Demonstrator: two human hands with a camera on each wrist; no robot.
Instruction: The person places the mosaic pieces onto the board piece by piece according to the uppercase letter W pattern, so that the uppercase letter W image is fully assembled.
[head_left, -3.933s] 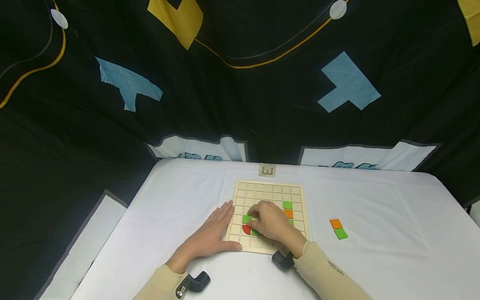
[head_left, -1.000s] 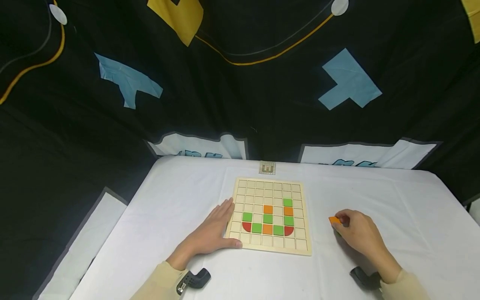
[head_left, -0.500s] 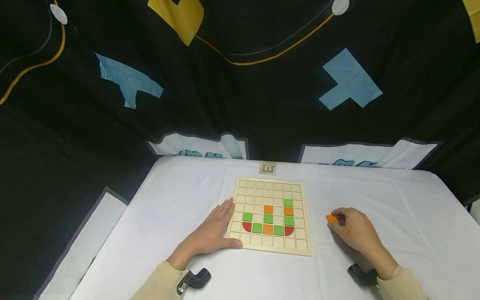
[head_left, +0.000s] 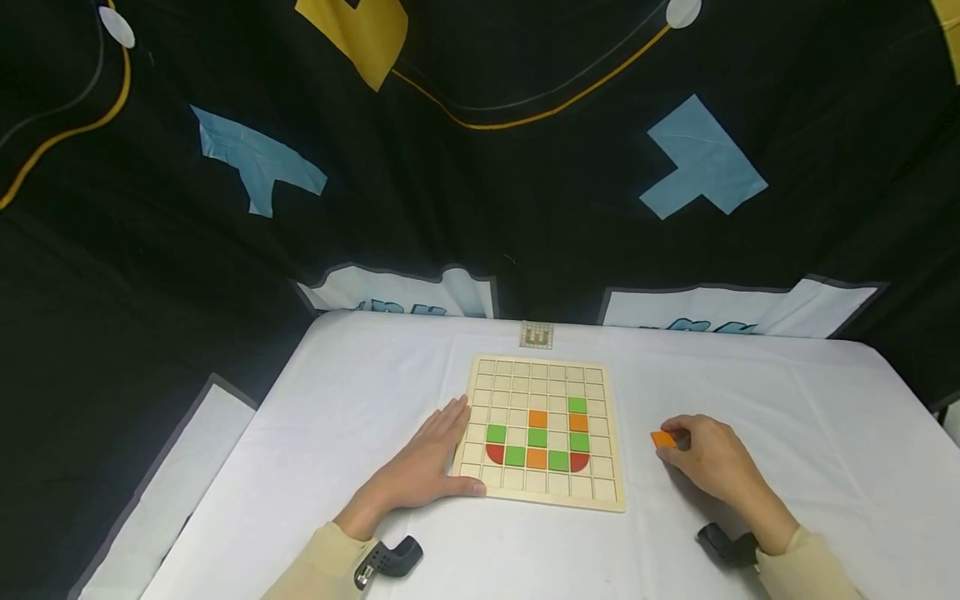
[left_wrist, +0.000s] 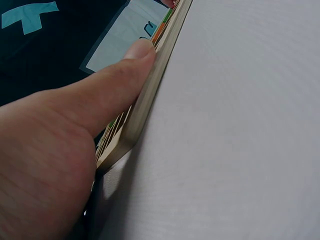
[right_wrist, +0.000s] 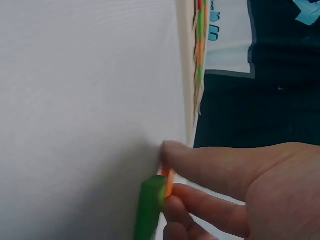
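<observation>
My left hand (head_left: pixel 420 471) lies with straight fingers along the left side of a wooden grid board (head_left: pixel 508 482), its thumb over the near left corner. In the left wrist view the thumb (left_wrist: pixel 112 87) rests on the board's edge. Green and orange square tiles and two red quarter-round tiles sit in the board's cells. Right of the board, my right hand (head_left: pixel 708 458) pinches an orange square tile (head_left: pixel 662 438) between thumb and fingers. In the right wrist view a green tile (right_wrist: pixel 151 205) shows beside the orange one; whether it is held too, I cannot tell.
A small pattern card (head_left: pixel 536 335) lies behind the board on the white tablecloth (head_left: pixel 787 417). Behind the table hangs a black cloth (head_left: pixel 480 217) with blue and yellow shapes. Each wrist wears a dark camera mount, such as the left mount (head_left: pixel 393 557).
My right hand has gone from over the board to the tiles at the right, taken the orange tile and shifted it slightly left. The left hand stays in place.
</observation>
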